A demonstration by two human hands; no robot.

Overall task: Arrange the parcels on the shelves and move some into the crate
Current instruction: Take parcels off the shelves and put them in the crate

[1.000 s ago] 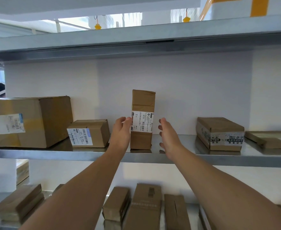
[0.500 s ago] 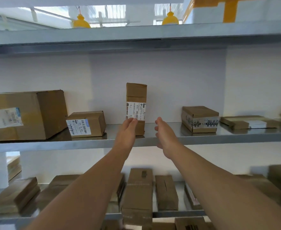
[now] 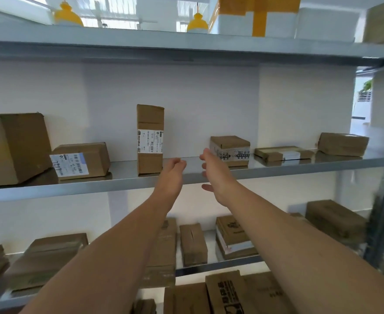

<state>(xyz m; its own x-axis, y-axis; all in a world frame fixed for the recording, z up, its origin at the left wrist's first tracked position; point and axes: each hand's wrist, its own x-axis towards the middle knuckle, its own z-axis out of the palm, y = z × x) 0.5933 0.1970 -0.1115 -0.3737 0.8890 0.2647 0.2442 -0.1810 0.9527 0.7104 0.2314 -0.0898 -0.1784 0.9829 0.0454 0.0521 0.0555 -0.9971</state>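
Head view, middle shelf (image 3: 277, 171), left to right: a large carton (image 3: 14, 148), a small labelled parcel (image 3: 80, 160), a tall parcel (image 3: 150, 138) standing upright, then a squat parcel (image 3: 230, 149), a flat parcel (image 3: 283, 153) and another parcel (image 3: 343, 143) at far right. Both hands are empty with fingers loosely spread: the left hand (image 3: 171, 175) just right of the tall parcel's base, the right hand (image 3: 216, 173) before the squat parcel. More parcels lie on the lower shelf (image 3: 218, 265).

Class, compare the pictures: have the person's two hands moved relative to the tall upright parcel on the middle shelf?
Yes. Both hands, left hand and right hand, have shifted rightward off the tall upright parcel, toward the small square parcel.
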